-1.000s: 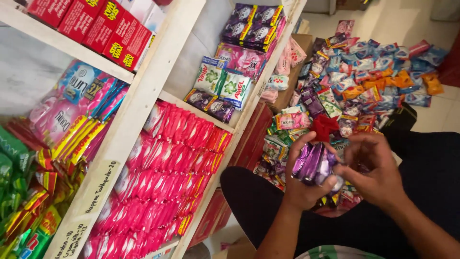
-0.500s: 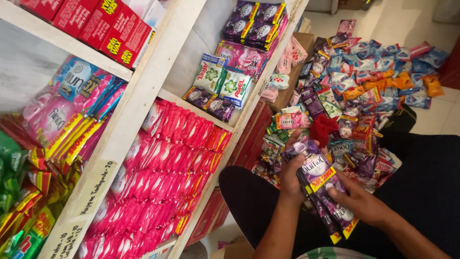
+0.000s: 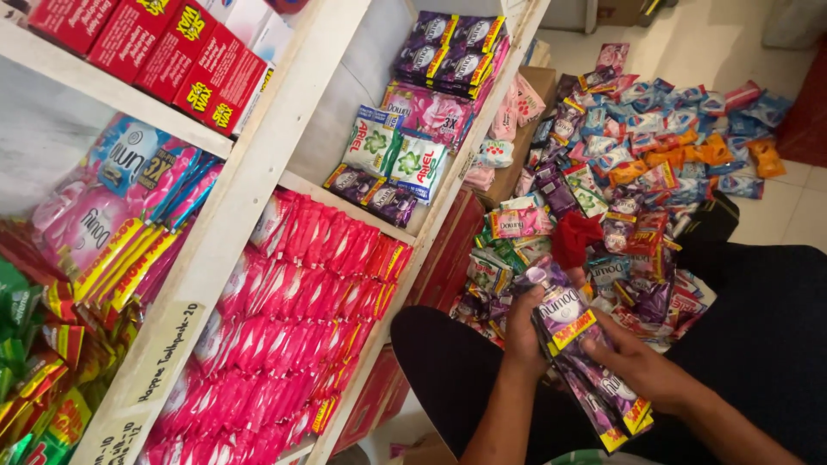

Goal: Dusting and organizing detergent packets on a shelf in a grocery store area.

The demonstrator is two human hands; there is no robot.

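A long strip of purple sachets with yellow ends (image 3: 586, 362) stretches from my left hand down across my lap. My left hand (image 3: 523, 325) grips the strip's upper end from the left. My right hand (image 3: 644, 366) lies over the strip's middle and lower part, fingers closed around it. Both hands sit just in front of the pile of sachets on the floor, to the right of the shelf's lower edge.
A white wooden shelf unit (image 3: 258, 172) fills the left, packed with pink sachets (image 3: 293, 319), red boxes (image 3: 164, 52), and green and purple packets (image 3: 392, 159). A large pile of mixed coloured sachets (image 3: 637, 146) covers the floor ahead. Cardboard boxes (image 3: 521, 129) stand beside the shelf.
The bunched purple sachets held up in both hands have been drawn out into a long strip. My hands have dropped lower toward my lap, the right hand sliding down along the strip.
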